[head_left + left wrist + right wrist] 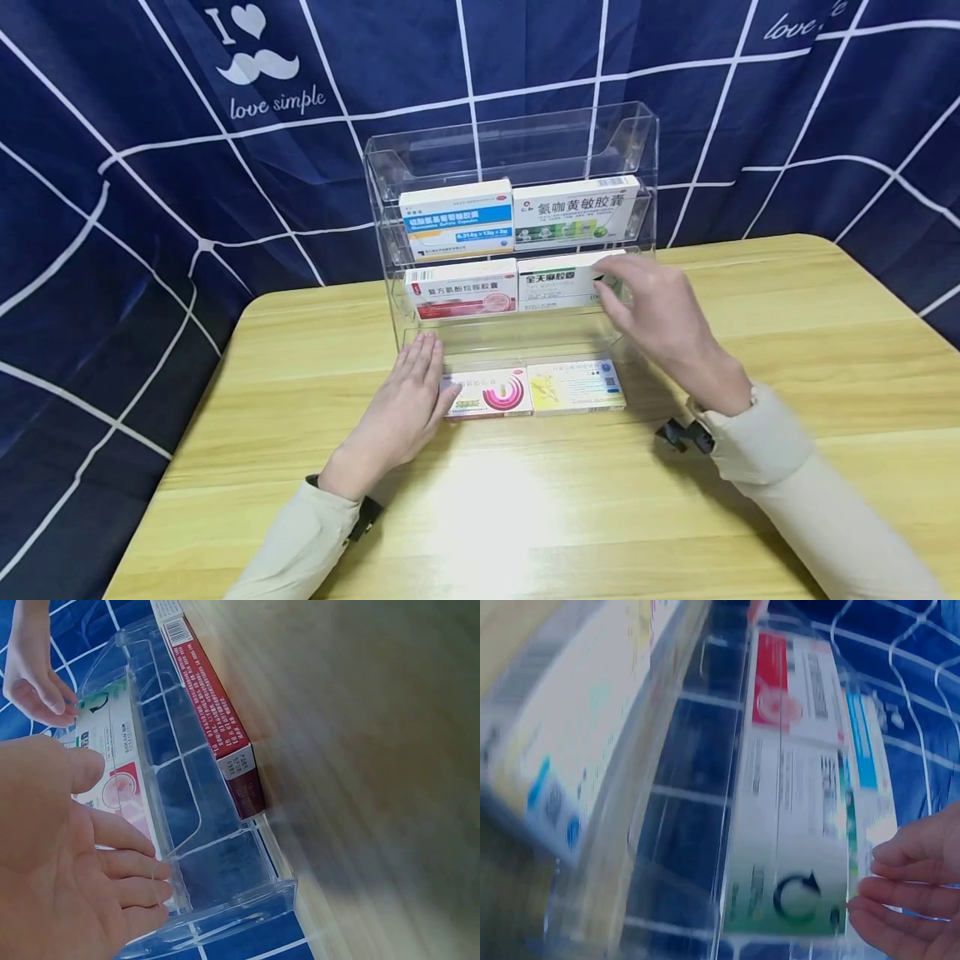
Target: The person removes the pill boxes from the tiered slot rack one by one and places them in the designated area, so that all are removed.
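Note:
A clear plastic display rack (510, 337) stands on the table with medicine boxes in its tiers. My right hand (663, 312) is at the right end of a white and green medicine box (555, 287) in the lower occupied tier, thumb and forefinger apart. In the right wrist view, its fingertips (866, 904) are by that box's upper edge; whether they touch it I cannot tell. Beside this box sits a red and white medicine box (461, 290). My left hand (393, 408) has its fingers extended against the rack's lower left side, next to a medicine box with pink rings (487, 393).
Behind, a blue and white box (457, 221) and a white and green box (577, 212) fill a higher tier. A yellow and white box (576, 386) lies at the rack's front. A blue grid-patterned curtain (525, 58) hangs behind the wooden table (300, 358).

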{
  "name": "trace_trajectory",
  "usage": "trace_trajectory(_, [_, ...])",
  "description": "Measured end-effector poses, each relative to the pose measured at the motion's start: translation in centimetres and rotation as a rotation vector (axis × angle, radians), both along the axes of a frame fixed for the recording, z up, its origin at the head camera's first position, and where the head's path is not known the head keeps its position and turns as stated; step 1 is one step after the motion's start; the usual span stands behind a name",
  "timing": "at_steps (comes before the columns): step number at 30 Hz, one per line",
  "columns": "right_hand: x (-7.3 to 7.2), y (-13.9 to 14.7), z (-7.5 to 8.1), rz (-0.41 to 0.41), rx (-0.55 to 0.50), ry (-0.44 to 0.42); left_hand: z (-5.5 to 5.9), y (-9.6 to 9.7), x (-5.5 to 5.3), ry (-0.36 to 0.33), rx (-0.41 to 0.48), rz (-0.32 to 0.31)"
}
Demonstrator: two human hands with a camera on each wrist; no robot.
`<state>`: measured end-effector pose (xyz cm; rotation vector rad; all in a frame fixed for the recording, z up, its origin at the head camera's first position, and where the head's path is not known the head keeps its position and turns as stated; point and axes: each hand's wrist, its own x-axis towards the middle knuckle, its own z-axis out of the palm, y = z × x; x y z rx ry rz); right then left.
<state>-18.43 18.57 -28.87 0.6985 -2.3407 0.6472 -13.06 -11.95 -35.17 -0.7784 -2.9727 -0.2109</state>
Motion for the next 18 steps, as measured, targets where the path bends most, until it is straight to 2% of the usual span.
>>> trace_trajectory(4, [-1.1,1.2,0.0,-0.042,-0.044,0.030,-0.2,-0.2,0.1,0.000,0.004,-0.004])
trace_trajectory(11, [-1.8,2.0,-0.2,-0.027,-0.049,-0.011,-0.3,-0.3,0.3,-0.015,0.034,-0.018])
trace_trajectory(18, [-2.1,2.1,-0.6,0.017,0.051,0.006,-0.2,-0.3,0.4,-0.057,0.033,-0.011])
